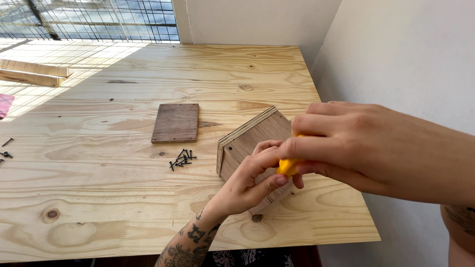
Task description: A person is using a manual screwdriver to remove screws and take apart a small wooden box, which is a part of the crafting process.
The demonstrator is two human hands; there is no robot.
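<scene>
— What does the head view show near the hands?

— A small wooden box (252,143) made of plywood panels sits on the plywood table (123,198), toward its right edge, tilted so one corner points up. The left hand (247,183) lies against the box's near side, fingers curled and thumb pressed up against a yellow handle (289,165).

— And the other hand?

— The right hand (336,143) comes in from the right and closes its fingers tight around that yellow handle, which looks like a tool grip; only a little of the yellow shows between the fingers. The tool's tip is hidden behind the hands, so I cannot tell where it meets the box.

— What else lies on the table?

— A flat dark wooden panel (175,122) lies left of the box, well apart from it. A small heap of black screws (181,158) sits just below that panel, between it and the box. More loose screws (6,148) lie at the far left edge, and two wooden strips (32,72) rest at the upper left in the sunlight.
</scene>
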